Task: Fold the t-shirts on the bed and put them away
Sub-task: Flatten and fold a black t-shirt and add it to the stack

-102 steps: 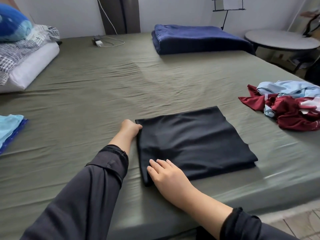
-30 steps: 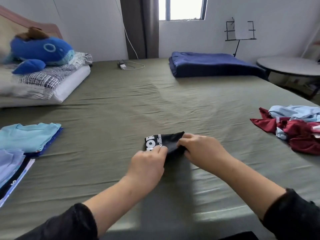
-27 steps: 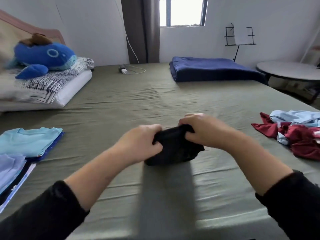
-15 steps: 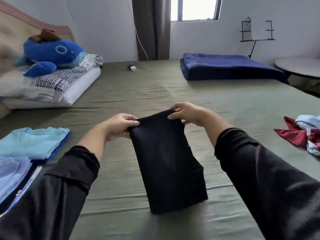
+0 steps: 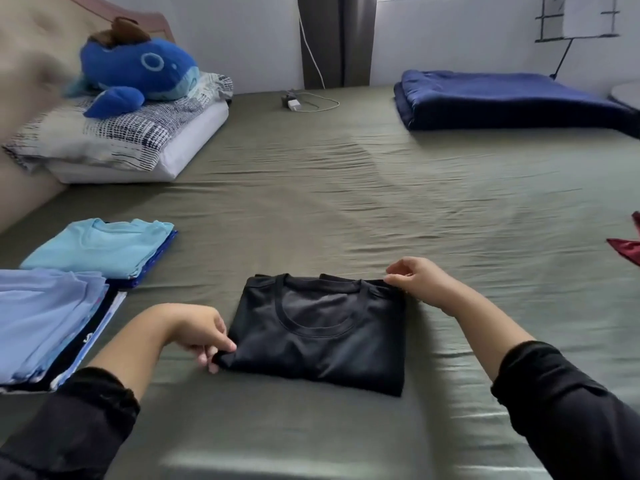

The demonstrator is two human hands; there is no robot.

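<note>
Black t-shirt (image 5: pixel 322 330): is being kept flat as a folded rectangle on the near middle of the bed, collar side up, the round neckline facing the far side.
Left hand (image 5: pixel 197 332): is being held at the shirt's near left corner; the fingers are being curled and the thumb pressed against them, so that the corner of the cloth is being pinched.
Right hand (image 5: pixel 420 280): is being held at the shirt's far right corner; the fingertips and thumb are being brought together on the edge of the fabric there, the other fingers being loosely bent.
Bed (image 5: pixel 346 202): is being covered by an olive-green sheet, lightly wrinkled, on which everything is being carried.
Folded piles: a light blue t-shirt (image 5: pixel 100 245) is being stacked on a darker blue one at the left; nearer, a periwinkle shirt (image 5: pixel 45 317) is being stacked on others whose kind cannot be told.
Unfolded clothes: a dark red garment (image 5: pixel 628 247) is being cut off by the right edge.
Far left: a blue whale plush (image 5: pixel 138 69) is being rested on stacked pillows (image 5: pixel 131 140).
Far right: a folded navy blanket (image 5: pixel 502 102) is being kept.
Far middle: a charger and white cable (image 5: pixel 304 103) are being left on the sheet.
</note>
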